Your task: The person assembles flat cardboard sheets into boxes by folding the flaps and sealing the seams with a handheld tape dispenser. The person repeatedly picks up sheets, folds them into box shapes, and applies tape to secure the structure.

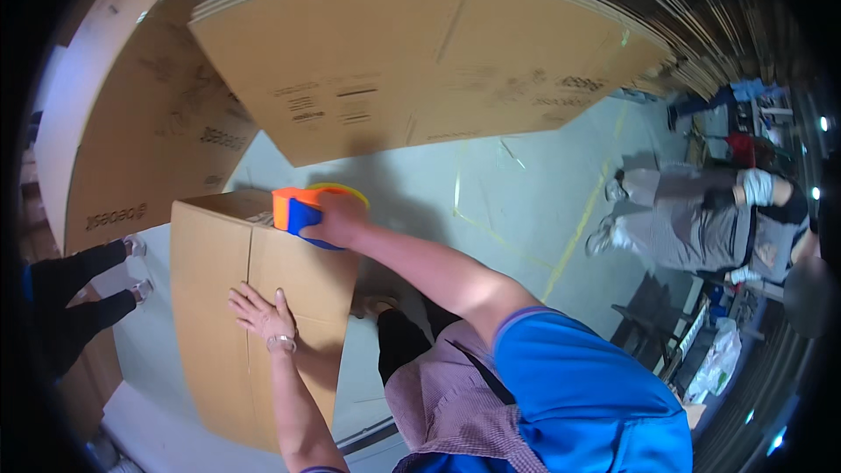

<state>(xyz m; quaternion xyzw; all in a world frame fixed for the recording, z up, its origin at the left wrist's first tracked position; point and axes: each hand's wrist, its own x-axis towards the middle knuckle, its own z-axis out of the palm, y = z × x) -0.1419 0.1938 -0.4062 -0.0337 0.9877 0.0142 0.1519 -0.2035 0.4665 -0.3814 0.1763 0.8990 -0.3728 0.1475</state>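
brown box (236, 298) under flat, open left hand (263, 314) | right hand (337, 221) grips orange-blue tape roller (298, 210) at box's far edge | big flat cardboard sheets (412, 61) behind, print too blurry

Plain tan-brown box (254, 298) with faint dark print near its far edge; tape gun (296, 212) orange and blue with a yellow-green roll; the left hand (263, 314) wears a pale pinkish wristband. The person's shirt (587, 394) is bright blue, the apron (447, 403) a fine pink-and-white check with a dark strap, trousers black. Flat cardboard sheets (412, 61) are the same tan with dark grey print, the floor (517, 201) pale grey-green with yellow lines, and a co-worker (701, 223) at right wears grey trousers, white shoes and a white glove.
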